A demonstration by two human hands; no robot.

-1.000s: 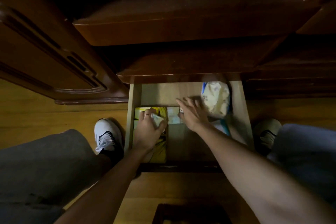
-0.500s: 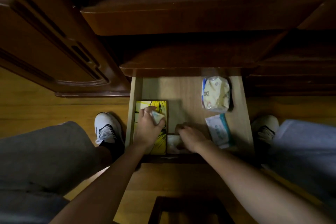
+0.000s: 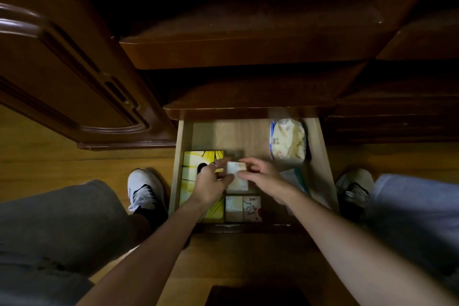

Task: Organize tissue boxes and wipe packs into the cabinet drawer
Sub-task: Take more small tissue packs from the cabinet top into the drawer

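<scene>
The light wooden drawer [image 3: 179,156] stands pulled out below me. A yellow tissue box [image 3: 193,164] lies along its left side. Both hands meet over the drawer's middle on a small pale tissue pack [image 3: 237,176]: my left hand [image 3: 211,181] pinches its left edge, my right hand [image 3: 263,176] pinches its top and right edge. Two small tissue packs [image 3: 243,208] lie side by side at the drawer's front. A cream wipe pack [image 3: 288,141] sits at the back right. A blue-white wipe pack [image 3: 299,176] is mostly hidden behind my right hand.
A dark wooden cabinet door [image 3: 74,77] hangs open at the left. Dark shelves [image 3: 248,49] overhang the drawer's back. My knees and white shoes [image 3: 144,189] flank the drawer on the wooden floor. A dark object [image 3: 255,295] lies at the bottom edge.
My right hand left a small pack at the drawer's front and moved up to the middle. My left hand shifted right off the yellow box; both now hold one small pack.
</scene>
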